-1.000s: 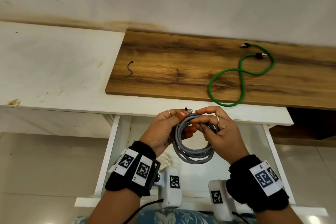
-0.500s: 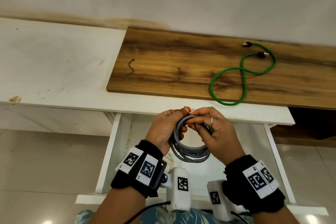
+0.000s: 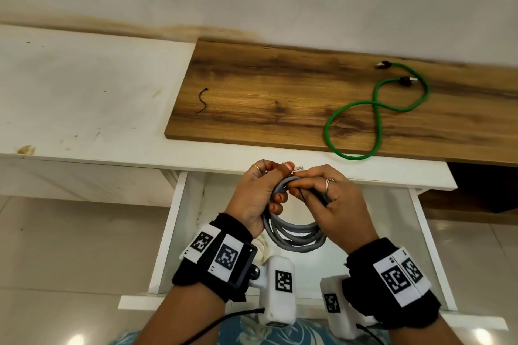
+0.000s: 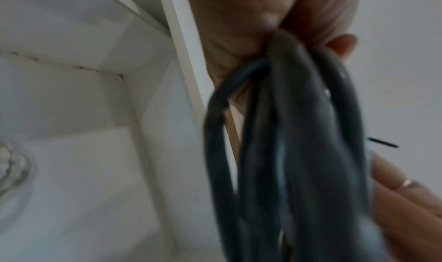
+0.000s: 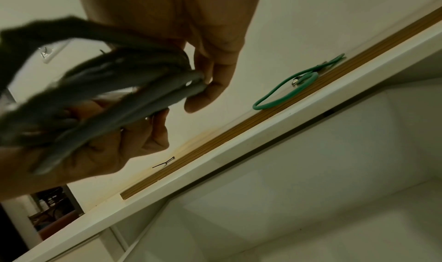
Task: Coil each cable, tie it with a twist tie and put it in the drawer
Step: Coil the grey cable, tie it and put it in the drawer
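Both hands (image 3: 297, 199) curl, fingers pinching the grey coil (image 3: 294, 235).

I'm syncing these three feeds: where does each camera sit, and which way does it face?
Head: looks forward and down at both hands holding the grey cable coil over the open drawer; both forearms show.
Left wrist: looks along the left hand at the coil.
Right wrist: looks along the right hand toward the green cable.
Shared: all show the coil.
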`<state>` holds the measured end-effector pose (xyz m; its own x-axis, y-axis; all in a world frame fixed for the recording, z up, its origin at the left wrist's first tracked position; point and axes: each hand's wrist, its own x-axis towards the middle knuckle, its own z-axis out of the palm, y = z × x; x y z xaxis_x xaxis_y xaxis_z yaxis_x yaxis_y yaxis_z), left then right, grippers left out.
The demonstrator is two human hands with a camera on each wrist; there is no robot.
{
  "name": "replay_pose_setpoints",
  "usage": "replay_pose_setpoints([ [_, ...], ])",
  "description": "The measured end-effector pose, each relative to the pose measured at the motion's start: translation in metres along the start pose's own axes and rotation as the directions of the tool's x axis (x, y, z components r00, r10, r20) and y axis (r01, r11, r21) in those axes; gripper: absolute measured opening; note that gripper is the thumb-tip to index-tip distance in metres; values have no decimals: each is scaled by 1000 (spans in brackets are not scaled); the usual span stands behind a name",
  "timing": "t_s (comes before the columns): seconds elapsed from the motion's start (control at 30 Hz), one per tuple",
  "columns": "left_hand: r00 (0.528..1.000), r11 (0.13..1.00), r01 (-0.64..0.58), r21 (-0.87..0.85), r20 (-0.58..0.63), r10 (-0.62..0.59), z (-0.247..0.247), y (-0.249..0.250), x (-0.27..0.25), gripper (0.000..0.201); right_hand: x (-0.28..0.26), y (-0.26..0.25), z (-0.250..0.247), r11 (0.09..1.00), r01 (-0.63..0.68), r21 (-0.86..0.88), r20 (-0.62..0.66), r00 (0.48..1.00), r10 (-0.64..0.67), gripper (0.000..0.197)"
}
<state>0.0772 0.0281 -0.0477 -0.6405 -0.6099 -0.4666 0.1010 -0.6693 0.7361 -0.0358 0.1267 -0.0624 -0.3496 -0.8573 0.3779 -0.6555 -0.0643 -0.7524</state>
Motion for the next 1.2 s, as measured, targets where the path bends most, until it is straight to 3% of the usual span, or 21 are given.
replay_pose_setpoints([
  [0.17,997,989,-58,138,-48,65,1,-4,-2,24,-1,3,-5,980,133,-146,138,984,-113,23],
  [0.3,995,983,-93,159,-27,98,3,-1,-6,21,-1,1,-7,986,155,-67,140,980,-144,21],
  [0.47,995,994,-82,78,-49,86,9,0,-6,21,1,1,-4,993,-19,114,68,998,11,16],
  [0.6,999,998,-45,42,-20,46,12,0,-6,16,1,3,-8,970,-112,216,84,992,96,19],
  [0.97,999,1000,7,30,53,-9,10,3,-8,17,0,7,-20,926,-178,333,135,981,140,14],
  [1.1,1000,999,-7,31,14,6,11,4,-6,13,-1,6,-16,974,-124,192,52,992,116,21],
  [1.2,1000,1000,-14,6,-9,14,11,5,-6,13,0,1,-15,1000,-25,15,-41,999,25,14],
])
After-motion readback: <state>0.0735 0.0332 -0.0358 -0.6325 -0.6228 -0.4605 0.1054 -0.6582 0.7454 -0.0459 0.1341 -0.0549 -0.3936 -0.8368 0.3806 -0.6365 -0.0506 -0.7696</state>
